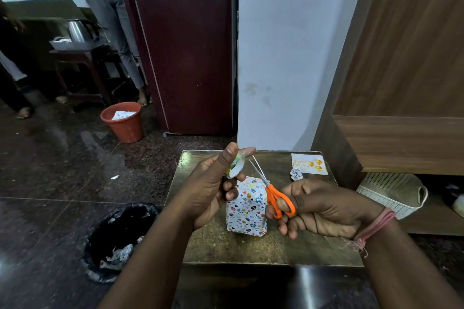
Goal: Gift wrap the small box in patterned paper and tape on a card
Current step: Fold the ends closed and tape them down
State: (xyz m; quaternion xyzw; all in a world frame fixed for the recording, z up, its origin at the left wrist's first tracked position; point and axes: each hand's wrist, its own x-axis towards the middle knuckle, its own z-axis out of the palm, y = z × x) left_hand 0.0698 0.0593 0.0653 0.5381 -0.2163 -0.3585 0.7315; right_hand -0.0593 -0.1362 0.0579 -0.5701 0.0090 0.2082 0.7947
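A small box wrapped in white patterned paper (pixel 247 207) stands on the small table (pixel 251 246). Above it my left hand (pixel 213 188) grips a roll of clear tape (pixel 236 167), with a strip pulled out past the thumb. My right hand (pixel 324 208) holds orange-handled scissors (pixel 276 198), fingers through the loops, the blades apart and pointing up toward the tape strip. A white "Happy Birthday" card (pixel 309 164) lies flat at the table's far right corner.
A crumpled scrap of patterned paper (pixel 296 174) lies beside the card. A black-lined bin (pixel 120 238) sits on the floor left of the table, an orange bucket (pixel 123 121) farther back. A white woven basket (pixel 391 193) is at right. People stand at the far left.
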